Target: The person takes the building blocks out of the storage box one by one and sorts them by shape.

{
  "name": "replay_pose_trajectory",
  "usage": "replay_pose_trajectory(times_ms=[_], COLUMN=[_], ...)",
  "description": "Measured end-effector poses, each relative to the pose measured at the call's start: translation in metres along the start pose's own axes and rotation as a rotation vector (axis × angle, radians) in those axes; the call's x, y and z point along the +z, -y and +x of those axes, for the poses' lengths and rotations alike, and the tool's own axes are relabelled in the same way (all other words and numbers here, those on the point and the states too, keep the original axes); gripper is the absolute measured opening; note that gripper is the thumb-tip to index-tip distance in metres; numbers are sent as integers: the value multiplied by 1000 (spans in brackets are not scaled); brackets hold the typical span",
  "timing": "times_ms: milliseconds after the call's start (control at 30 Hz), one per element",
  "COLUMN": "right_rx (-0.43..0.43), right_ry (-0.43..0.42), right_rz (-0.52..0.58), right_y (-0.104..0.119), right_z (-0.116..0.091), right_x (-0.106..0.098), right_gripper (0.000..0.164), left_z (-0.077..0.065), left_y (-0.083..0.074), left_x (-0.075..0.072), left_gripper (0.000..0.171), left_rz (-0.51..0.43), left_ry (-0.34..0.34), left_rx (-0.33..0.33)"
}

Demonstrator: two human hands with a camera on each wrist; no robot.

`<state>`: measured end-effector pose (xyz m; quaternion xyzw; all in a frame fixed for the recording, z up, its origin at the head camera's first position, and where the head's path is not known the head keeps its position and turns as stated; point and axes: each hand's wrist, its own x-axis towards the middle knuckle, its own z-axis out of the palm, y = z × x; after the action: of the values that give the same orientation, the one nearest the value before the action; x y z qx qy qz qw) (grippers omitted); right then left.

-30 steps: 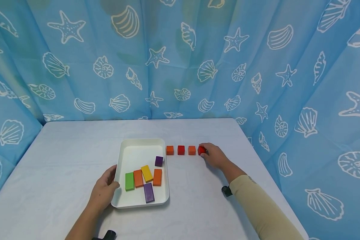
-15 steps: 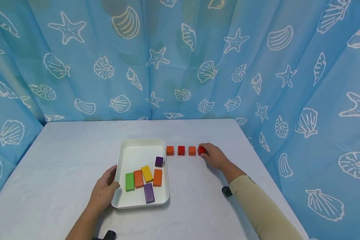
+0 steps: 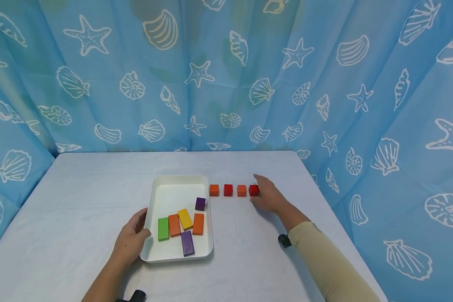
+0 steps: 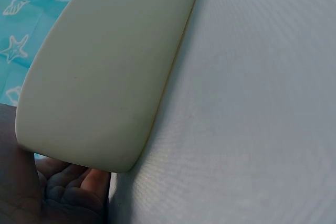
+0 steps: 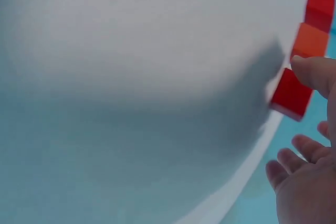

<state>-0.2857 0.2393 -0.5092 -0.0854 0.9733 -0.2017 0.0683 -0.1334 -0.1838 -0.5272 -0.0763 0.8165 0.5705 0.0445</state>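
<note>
My left hand grips the left side of a white tray, thumb over the rim, fingers along the outer wall; the left wrist view shows the tray's outer side above curled fingers. Inside the tray lie a green block, two orange blocks, a yellow block, a purple block and a small dark purple cube. Beside the red cube at the row's right end, my right hand has its fingers and thumb spread apart, holding nothing; the thumb is close to that cube.
Left of that red cube stand an orange cube, another red cube and an orange cube near the tray's right wall. A white cloth covers the table; a blue shell-print curtain hangs behind and at the sides.
My right hand has let go of the end red cube, its fingers and thumb spreading away; the cube stays in the row. The left hand and tray have not moved.
</note>
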Motion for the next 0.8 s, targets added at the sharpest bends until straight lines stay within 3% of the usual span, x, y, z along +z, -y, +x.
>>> replay_pose_trajectory(times_ms=[200, 400, 567, 800], right_rx=[-42, -97, -203, -274], right_ry=[-54, -53, 19, 147], right_rz=[21, 114, 171, 35], right_y=[21, 63, 111, 149], right_z=[-2, -10, -18, -20], right_x=[-7, -6, 0, 16], right_gripper=[92, 84, 73, 64], left_z=[0, 0, 0, 0], left_y=[0, 0, 0, 0], left_x=[-1, -2, -4, -1], left_gripper=[76, 76, 76, 76], left_rz=[1, 0, -1, -16], left_ry=[-2, -1, -9, 0], left_rx=[-13, -12, -12, 2])
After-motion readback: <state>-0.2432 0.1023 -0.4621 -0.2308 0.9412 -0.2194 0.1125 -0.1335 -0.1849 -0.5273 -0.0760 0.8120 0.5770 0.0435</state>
